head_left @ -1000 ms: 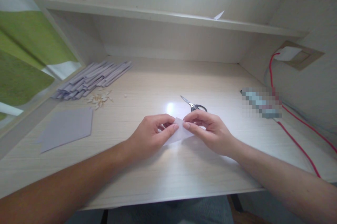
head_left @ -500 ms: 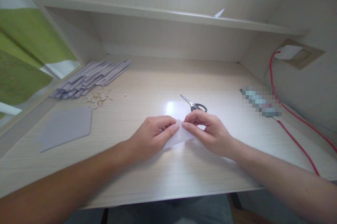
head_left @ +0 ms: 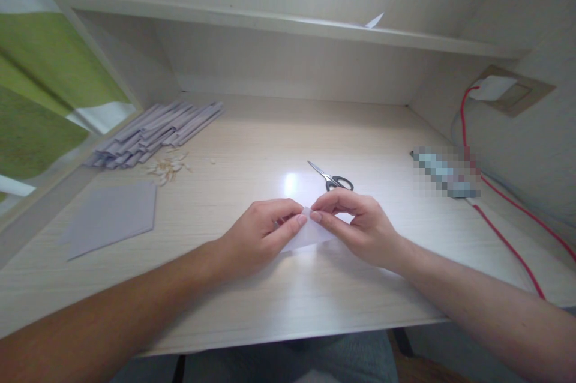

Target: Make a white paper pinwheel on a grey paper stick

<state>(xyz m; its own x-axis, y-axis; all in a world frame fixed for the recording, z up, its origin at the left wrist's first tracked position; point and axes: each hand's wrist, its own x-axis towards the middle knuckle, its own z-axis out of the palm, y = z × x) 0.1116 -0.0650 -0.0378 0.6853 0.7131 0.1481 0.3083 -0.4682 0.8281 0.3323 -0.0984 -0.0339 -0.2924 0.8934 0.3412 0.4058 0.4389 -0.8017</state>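
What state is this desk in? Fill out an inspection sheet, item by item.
Surface: pale desk, glare near the middle.
Things in hand: thin white sheet.
Nearby: scissors beyond the right hand; grey strips and flat sheets at left.
Clutter: small pale scraps beside the strips.
Hands: left hand and right hand pinch the sheet, fingertips close together.
Cables: red cable from a white plug; pixelated item beside it unidentifiable.
Surroundings: shelf above; green-and-white curtain at left.

paper sheet (head_left: pixel 310 236): smooth | scissors (head_left: pixel 330 180): metal blades (head_left: pixel 319 170), plastic handles (head_left: pixel 335 182) | desk (head_left: pixel 252 143): glossy wood-look
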